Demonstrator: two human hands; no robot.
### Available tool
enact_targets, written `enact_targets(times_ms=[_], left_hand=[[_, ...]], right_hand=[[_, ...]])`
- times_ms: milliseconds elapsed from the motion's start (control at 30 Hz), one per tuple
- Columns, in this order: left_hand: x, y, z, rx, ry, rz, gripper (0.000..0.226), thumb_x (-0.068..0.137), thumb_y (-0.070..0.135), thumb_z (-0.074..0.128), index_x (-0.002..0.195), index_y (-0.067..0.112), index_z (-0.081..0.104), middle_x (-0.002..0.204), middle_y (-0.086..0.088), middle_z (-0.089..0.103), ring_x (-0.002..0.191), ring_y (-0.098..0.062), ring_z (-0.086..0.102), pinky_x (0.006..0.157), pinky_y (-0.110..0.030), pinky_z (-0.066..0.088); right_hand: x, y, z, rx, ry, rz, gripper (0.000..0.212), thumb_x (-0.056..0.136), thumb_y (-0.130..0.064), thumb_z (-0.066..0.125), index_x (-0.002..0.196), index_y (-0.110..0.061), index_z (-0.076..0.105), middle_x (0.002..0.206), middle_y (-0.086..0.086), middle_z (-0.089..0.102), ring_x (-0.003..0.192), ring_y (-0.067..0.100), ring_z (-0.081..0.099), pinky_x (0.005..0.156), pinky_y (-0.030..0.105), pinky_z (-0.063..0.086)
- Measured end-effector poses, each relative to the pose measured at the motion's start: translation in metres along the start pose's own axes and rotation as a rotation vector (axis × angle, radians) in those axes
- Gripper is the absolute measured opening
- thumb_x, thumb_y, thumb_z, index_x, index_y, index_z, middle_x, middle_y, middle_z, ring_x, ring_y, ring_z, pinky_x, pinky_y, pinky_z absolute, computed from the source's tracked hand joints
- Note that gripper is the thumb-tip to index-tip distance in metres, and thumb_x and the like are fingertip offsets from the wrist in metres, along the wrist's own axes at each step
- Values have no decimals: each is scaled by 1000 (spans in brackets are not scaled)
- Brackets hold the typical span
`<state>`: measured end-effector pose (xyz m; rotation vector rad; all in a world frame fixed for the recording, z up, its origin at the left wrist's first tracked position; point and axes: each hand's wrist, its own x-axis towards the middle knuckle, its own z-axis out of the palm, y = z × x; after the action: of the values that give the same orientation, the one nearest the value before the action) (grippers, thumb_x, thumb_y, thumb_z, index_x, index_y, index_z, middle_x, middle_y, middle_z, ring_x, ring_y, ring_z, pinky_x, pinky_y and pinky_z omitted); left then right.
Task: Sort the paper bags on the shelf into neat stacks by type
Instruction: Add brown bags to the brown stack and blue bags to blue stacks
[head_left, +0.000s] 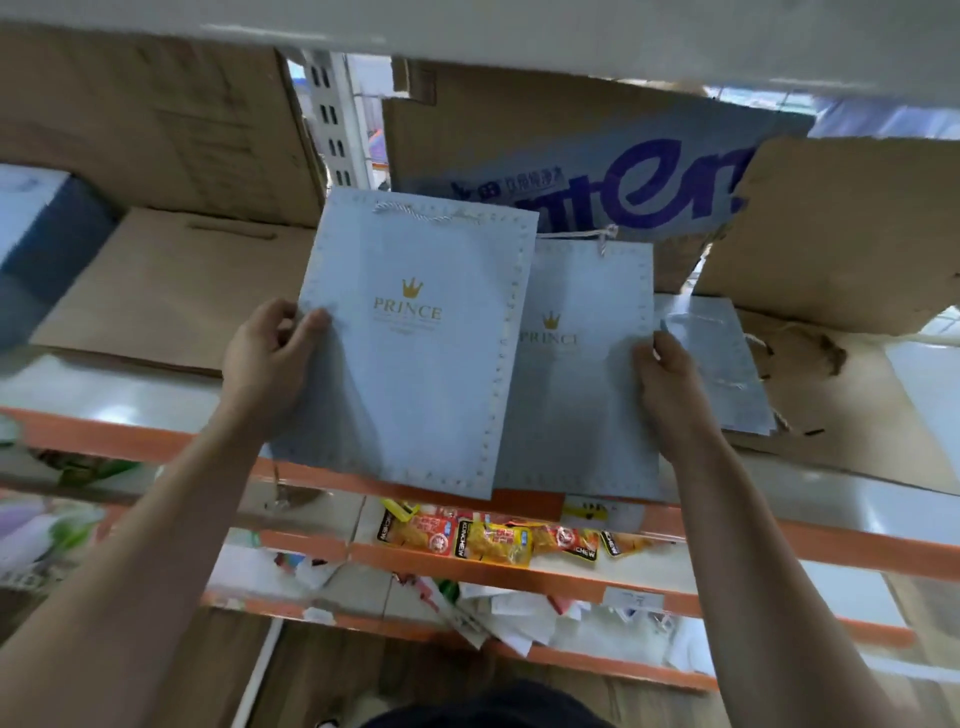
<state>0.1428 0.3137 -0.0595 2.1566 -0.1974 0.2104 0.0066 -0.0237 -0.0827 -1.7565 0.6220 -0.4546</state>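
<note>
second prince bag (582, 374) left edge hidden under front prince bag (415, 358); small print (406, 326) under logo (408, 306) unreadable.

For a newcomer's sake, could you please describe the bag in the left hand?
At the orange-edged shelf two pale blue PRINCE bags overlap. The left bag, pinched by the left hand, lies on top, covering an edge of the right bag.

Soft, even indoor light; a wide-angle picture, slightly blurred.
Brighter light shows through gaps behind the boxes (156, 119). The bags (410, 338) are flatly lit and free of glare, with a faint shadow beside the left hand (270, 358). The shelf (130, 431) bows towards the edges. The left margin and lower levels smear out of focus.
</note>
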Motion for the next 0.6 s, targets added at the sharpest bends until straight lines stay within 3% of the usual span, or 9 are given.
enact_targets(times_ms=[67,200,333,500,600], left_hand=[[-6,-15,-22,-8,32,-37,31,93,45,55,90,15,56,90,-5,63,79,-25,57,60,-36,39],[-17,-46,-70,4,108,-64,31,94,40,55,90,10,57,85,-7,62,74,-22,54,56,-33,36],[-15,-87,-129,-6,152,-61,26,93,39,56,86,14,55,85,-5,62,74,-20,55,56,-30,34],[-3,-139,-211,-4,190,-85,24,91,42,59,88,19,56,86,-2,64,75,-17,56,62,-30,34],[12,-169,-255,-54,201,-113,33,82,52,57,88,19,58,85,-4,65,77,-19,56,67,-31,38]], right_hand=[[-7,-8,25,-1,25,-12,21,100,-18,43,84,-10,55,71,1,50,53,2,48,49,22,37],[-28,-28,79,-61,-15,-82,26,99,-22,46,81,-3,51,70,9,43,54,10,40,43,20,28],[-51,-49,147,-65,-96,-82,28,101,-32,46,94,-11,63,85,17,64,71,29,58,63,33,44],[-82,-77,234,-82,-59,-76,24,99,-33,50,86,-17,63,84,2,68,78,22,64,73,39,51],[-96,-93,280,-45,-25,-37,24,96,-36,52,81,-21,63,88,6,70,79,24,65,76,43,54]])
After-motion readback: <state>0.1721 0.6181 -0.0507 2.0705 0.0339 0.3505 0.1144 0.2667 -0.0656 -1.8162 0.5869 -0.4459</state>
